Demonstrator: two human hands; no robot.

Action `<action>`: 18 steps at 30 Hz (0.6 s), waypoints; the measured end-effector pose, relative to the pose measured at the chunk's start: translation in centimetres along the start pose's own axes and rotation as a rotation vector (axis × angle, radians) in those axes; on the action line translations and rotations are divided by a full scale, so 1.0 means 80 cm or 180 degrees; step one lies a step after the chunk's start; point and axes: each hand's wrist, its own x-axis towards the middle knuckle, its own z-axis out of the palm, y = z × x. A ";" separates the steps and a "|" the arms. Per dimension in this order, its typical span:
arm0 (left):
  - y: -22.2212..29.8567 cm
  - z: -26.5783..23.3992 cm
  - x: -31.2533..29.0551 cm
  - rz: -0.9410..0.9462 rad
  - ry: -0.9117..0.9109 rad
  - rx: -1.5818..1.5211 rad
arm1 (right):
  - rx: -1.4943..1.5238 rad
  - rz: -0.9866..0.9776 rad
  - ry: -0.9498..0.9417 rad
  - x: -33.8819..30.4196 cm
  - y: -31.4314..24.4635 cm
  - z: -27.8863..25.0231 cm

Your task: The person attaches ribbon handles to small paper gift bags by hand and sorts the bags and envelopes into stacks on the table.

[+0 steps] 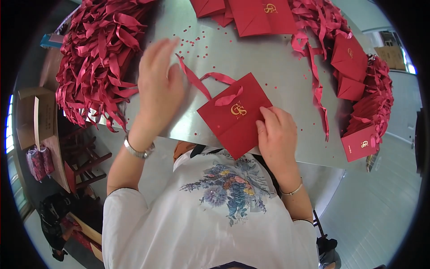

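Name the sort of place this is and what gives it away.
Likely a small workshop or packing room: matching red bags and bunches of red ribbon crowd a metal-looking table, small red dots lie scattered over it, and a cardboard box stands off to the left.

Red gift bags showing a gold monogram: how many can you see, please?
4: a red gift bag touched by the right hand, another at the top edge, two toward the right edge; others may be hidden.
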 end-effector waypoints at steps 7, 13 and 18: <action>0.026 0.055 0.001 0.0707 -0.1347 -0.0370 | 0.0386 0.1011 -0.0647 0.089 -0.046 0.004; 0.032 0.060 0.001 0.0669 -0.1699 -0.0134 | 0.0760 0.0935 -0.0763 0.088 -0.020 0.030; 0.027 0.058 0.004 0.0571 -0.1814 -0.0547 | 0.3273 0.1730 -0.1451 0.088 0.004 0.014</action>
